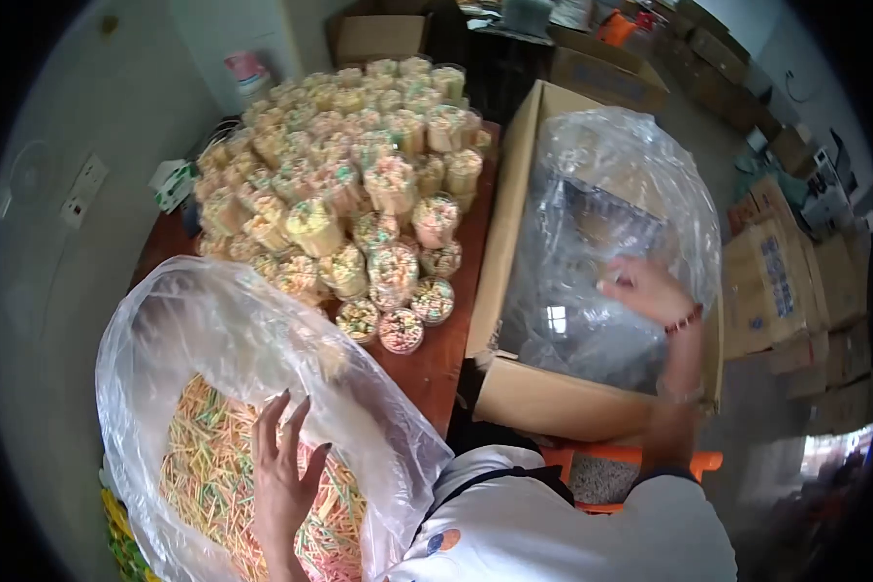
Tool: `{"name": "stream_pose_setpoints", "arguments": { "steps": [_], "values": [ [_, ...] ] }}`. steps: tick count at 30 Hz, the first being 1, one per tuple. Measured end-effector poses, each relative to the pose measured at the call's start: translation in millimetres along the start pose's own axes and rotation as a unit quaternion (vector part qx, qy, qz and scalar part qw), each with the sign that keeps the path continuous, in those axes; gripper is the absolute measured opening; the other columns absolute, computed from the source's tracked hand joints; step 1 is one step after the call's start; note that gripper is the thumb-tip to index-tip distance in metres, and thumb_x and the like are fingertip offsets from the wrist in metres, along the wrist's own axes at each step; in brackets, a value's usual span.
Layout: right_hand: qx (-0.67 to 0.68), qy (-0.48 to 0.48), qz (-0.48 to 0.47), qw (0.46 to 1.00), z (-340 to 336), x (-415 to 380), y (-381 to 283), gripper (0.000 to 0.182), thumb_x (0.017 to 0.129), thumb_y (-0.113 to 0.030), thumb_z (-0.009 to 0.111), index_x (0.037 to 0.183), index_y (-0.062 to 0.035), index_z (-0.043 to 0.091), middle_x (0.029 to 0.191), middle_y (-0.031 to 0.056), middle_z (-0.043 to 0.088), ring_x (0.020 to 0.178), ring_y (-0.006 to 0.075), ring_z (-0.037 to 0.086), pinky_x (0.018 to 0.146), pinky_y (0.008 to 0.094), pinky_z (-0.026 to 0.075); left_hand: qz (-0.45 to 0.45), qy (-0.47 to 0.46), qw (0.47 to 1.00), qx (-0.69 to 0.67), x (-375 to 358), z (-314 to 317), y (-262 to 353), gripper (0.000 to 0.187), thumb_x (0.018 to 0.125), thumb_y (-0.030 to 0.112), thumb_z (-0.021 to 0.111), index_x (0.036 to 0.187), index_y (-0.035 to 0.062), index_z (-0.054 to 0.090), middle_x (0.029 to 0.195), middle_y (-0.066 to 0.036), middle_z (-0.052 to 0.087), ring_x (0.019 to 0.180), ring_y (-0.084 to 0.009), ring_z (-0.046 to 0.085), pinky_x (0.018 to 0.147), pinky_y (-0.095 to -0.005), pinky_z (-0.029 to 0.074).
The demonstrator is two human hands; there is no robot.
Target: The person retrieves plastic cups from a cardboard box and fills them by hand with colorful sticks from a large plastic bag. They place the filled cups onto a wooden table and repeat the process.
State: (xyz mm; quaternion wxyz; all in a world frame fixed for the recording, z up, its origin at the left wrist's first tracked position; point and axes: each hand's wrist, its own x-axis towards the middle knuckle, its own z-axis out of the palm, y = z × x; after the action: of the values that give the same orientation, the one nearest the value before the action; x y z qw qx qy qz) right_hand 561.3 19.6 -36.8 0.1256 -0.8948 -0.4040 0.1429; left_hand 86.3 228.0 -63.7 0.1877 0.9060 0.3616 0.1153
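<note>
My left hand (286, 475) is open, fingers spread, over a heap of thin coloured sticks (204, 446) in pink, yellow, orange and green. They lie in a large clear plastic bag (252, 330) with its mouth folded wide. Over at the right, my right hand (655, 294) is above a clear plastic liner (640, 175) inside a cardboard box (553, 398). Its fingers curl in toward the thumb; whatever is between them, if anything, I cannot make out. Many clear cups packed with the same sticks (393, 276) stand grouped and stacked beyond the bag.
The cups stand on a reddish-brown table (436, 373), with the open box close along its right side. An orange stool (601, 475) is below the box. More cardboard boxes (771, 272) are piled at the right, and a wall with a socket (85, 189) is at the left.
</note>
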Motion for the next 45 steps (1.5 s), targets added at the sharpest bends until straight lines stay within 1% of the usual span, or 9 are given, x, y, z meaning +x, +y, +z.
{"name": "stream_pose_setpoints", "arguments": {
  "steps": [4,6,10,15,20,23,32,39,45],
  "values": [
    [-0.178,0.057,0.058,0.981,33.4,60.4,54.4,0.034,0.088,-0.026,0.077,0.102,0.0026,0.068,0.093,0.0227,0.073,0.085,0.0361,0.072,0.075,0.0424,0.056,-0.005,0.016,1.0,-0.018,4.6,-3.3,5.0,0.064,0.084,0.009,0.078,0.144,0.0131,0.055,0.147,-0.017,0.049,0.135,-0.041,0.048,0.111,-0.0524,0.044],
    [-0.045,0.012,-0.077,0.996,63.7,74.0,61.7,0.027,0.087,-0.019,0.078,0.1,0.0025,0.068,0.09,0.0191,0.074,0.078,0.0301,0.072,0.072,0.0396,0.056,-0.009,-0.002,1.0,-0.005,7.8,-6.8,10.7,0.064,0.084,0.009,0.078,0.143,0.0129,0.055,0.147,-0.016,0.05,0.134,-0.0401,0.049,0.11,-0.051,0.045],
    [0.178,0.146,-0.178,0.957,54.4,62.5,-61.6,0.019,0.087,-0.008,0.078,0.1,0.0002,0.067,0.083,0.0085,0.071,0.075,0.0165,0.07,0.072,0.0308,0.056,-0.03,0.036,0.999,0.015,3.3,-14.4,11.4,0.048,0.087,0.009,0.075,0.134,0.0123,0.063,0.135,-0.013,0.061,0.126,-0.0373,0.057,0.105,-0.0469,0.049],
    [0.18,0.107,-0.387,0.898,109.4,82.9,-150.4,0.075,0.076,-0.027,0.091,0.135,-0.0034,0.051,0.123,0.0151,0.062,0.115,0.0313,0.062,0.101,0.0432,0.05,-0.211,0.096,0.965,0.121,-48.4,-8.2,-35.2,0.039,0.088,-0.001,0.066,0.126,0.0053,0.061,0.122,-0.015,0.059,0.112,-0.0365,0.058,0.095,-0.049,0.049],
    [0.188,0.083,-0.4,0.893,136.5,102.2,-179.1,0.075,0.073,-0.028,0.092,0.133,-0.0035,0.052,0.122,0.0164,0.062,0.113,0.035,0.062,0.101,0.0453,0.05,-0.263,0.048,0.96,0.083,-91.6,1.0,-44.7,0.046,0.08,0.002,0.075,0.124,0.0106,0.066,0.116,-0.015,0.062,0.107,-0.0369,0.059,0.089,-0.0471,0.051],
    [0.23,0.099,-0.435,0.865,127.1,76.7,-190.0,0.071,0.069,-0.014,0.091,0.129,-0.0052,0.056,0.119,0.0149,0.062,0.111,0.0337,0.063,0.101,0.0438,0.052,-0.249,0.105,0.954,0.129,-92.4,3.1,-41.9,0.023,0.08,0.001,0.077,0.103,0.0061,0.075,0.088,-0.009,0.067,0.085,-0.0295,0.065,0.075,-0.042,0.051],
    [0.349,0.187,-0.509,0.764,120.0,45.9,-219.4,0.073,0.06,-0.006,0.091,0.125,-0.0036,0.058,0.121,0.0156,0.063,0.11,0.033,0.064,0.095,0.0412,0.055,-0.255,0.107,0.95,0.144,-92.6,-15.1,-46.0,0.015,0.085,0.007,0.075,0.098,0.0042,0.069,0.097,-0.01,0.07,0.1,-0.031,0.065,0.091,-0.044,0.05],
    [0.365,0.113,-0.483,0.788,138.4,34.5,-255.6,0.07,0.062,-0.008,0.091,0.124,-0.0024,0.057,0.117,0.0153,0.063,0.105,0.0318,0.065,0.092,0.0406,0.054,-0.163,0.186,0.947,0.207,-107.5,-19.0,-57.1,0.015,0.089,0.002,0.071,0.103,0.002,0.065,0.102,-0.012,0.071,0.114,-0.0335,0.064,0.1,-0.0442,0.048],
    [0.323,0.08,-0.53,0.78,141.9,26.1,-274.2,0.071,0.063,-0.009,0.092,0.125,-0.0033,0.057,0.117,0.0141,0.063,0.107,0.0313,0.064,0.094,0.0414,0.052,-0.274,0.26,0.926,0.023,-128.7,-18.8,-64.6,0.01,0.096,0.001,0.064,0.107,-0.0007,0.064,0.1,-0.014,0.071,0.094,-0.0294,0.071,0.08,-0.0385,0.056]
  ]
}}
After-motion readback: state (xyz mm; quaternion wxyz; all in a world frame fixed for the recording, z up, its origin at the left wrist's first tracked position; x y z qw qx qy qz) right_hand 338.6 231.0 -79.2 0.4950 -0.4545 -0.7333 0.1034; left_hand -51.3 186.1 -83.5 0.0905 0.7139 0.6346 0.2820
